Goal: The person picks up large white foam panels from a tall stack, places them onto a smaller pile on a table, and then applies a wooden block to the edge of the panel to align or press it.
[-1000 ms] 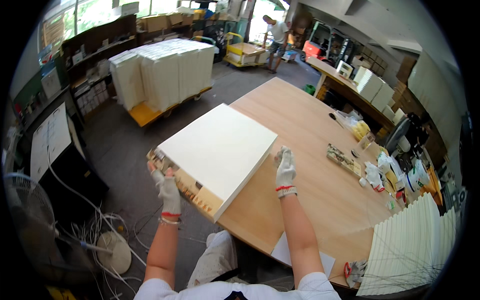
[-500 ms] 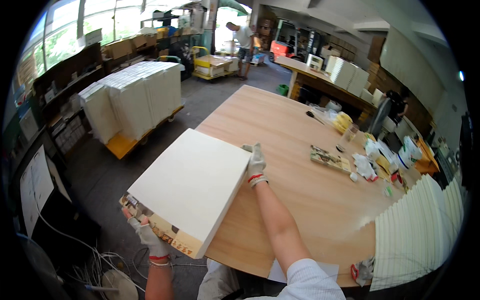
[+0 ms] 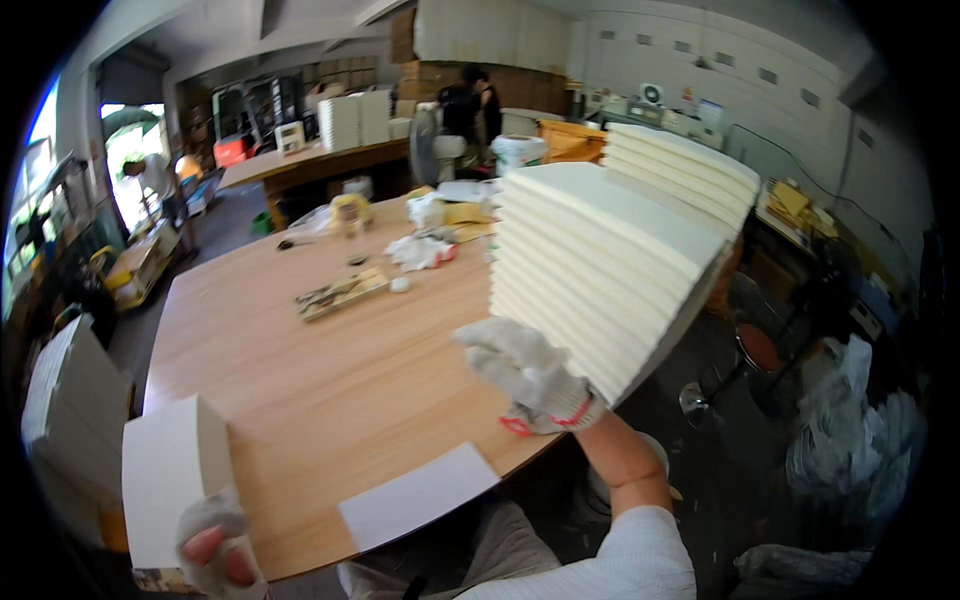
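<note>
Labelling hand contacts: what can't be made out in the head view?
All head view:
Left hand: grip unclear, blurred; forearm cut off by lower edge.
White block: near right corner, hidden by left hand.
Spare glove: mostly hidden by right hand.

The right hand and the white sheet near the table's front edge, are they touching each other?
Apart. The head view shows bare tabletop between the gloved right hand and the white sheet.
</note>
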A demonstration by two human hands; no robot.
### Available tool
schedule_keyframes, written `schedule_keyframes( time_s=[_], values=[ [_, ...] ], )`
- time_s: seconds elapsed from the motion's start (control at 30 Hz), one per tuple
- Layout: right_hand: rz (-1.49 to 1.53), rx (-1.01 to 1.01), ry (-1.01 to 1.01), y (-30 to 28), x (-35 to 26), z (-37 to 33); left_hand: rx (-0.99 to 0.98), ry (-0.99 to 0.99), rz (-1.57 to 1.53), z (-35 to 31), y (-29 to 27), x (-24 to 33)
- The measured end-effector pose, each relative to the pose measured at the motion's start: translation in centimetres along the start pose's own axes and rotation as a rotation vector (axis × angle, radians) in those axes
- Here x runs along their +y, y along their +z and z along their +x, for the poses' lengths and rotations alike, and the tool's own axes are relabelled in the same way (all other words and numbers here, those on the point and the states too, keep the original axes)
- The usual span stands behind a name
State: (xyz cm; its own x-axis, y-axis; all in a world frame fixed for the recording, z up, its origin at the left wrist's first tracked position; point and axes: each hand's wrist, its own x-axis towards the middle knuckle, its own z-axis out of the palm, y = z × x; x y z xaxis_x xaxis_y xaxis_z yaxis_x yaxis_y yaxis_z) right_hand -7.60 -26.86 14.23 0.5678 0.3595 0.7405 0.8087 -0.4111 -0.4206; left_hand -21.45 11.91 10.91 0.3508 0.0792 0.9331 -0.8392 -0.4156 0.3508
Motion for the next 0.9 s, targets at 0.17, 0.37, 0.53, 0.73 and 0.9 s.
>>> schedule_keyframes(
  time_s=[0.17, 0.37, 0.53, 0.73, 0.9],
  values=[
    [-1.044, 0.150, 0.200, -11.8, -4.9, -4.7, -0.505, 0.030, -0.107, 11.3, 20.7, 1.6],
    [-1.113, 0.030, 0.378, -14.1, -5.2, -6.6, -0.662, 0.149, -0.168, 18.0, 41.2, 5.5],
    [-1.027, 0.061, 0.327, -15.1, -4.6, -7.2, -1.034, 0.343, 0.010, 20.8, 48.3, 5.9],
    [-0.961, 0.069, 0.292, -15.5, -4.3, -7.0, -0.550, 1.302, 0.314, 22.0, 48.8, 4.8],
    [-0.994, 0.094, 0.265, -15.4, -3.7, -7.2, -0.827, 0.474, 0.659, 20.3, 47.7, 9.4]
  ],
)
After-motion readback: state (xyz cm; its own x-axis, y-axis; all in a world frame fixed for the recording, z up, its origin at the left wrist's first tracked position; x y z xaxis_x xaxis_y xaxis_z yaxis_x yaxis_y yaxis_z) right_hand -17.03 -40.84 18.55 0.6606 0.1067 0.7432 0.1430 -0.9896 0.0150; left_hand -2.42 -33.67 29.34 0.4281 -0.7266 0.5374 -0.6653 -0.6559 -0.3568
